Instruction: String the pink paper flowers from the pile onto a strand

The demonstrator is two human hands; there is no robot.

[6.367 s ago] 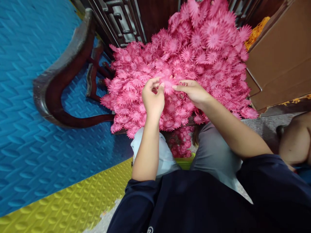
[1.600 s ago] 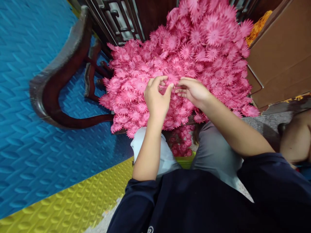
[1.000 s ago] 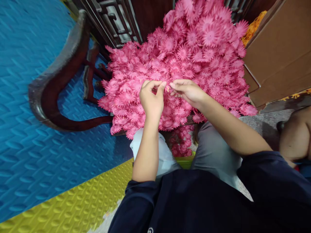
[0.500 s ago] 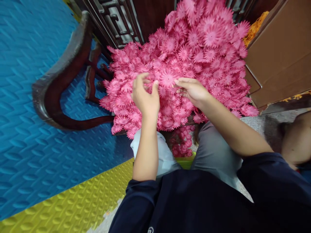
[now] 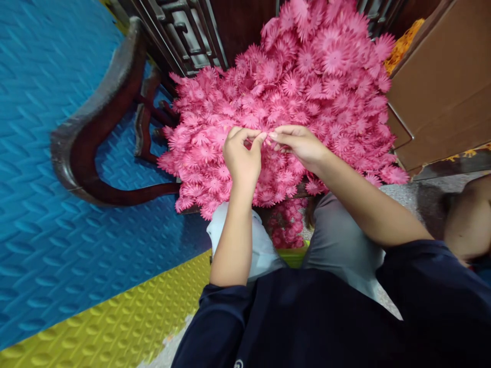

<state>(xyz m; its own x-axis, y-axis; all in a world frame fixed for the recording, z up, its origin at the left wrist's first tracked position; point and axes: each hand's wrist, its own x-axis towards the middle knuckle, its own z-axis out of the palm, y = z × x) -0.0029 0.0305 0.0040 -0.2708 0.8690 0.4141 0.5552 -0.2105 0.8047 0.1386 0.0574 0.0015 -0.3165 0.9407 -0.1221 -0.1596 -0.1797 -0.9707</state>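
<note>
Head view: at the middle of the frame, our left hand [image 5: 242, 156] and right hand [image 5: 303, 144] nearly met, each grip narrowed to a pinch on one pink piece [image 5: 268, 138], mostly hidden. We judged that piece unfinished; how many flowers were done or left, we could not tell. One big flower pile [image 5: 333, 87], too many blooms to count, filled the upper centre; one smaller heap [image 5: 287, 225] lay lower, between two legs [image 5: 337, 230]. We counted one cardboard box [image 5: 441, 87], upper right, and one wooden armrest [image 5: 95, 110], left.
</note>
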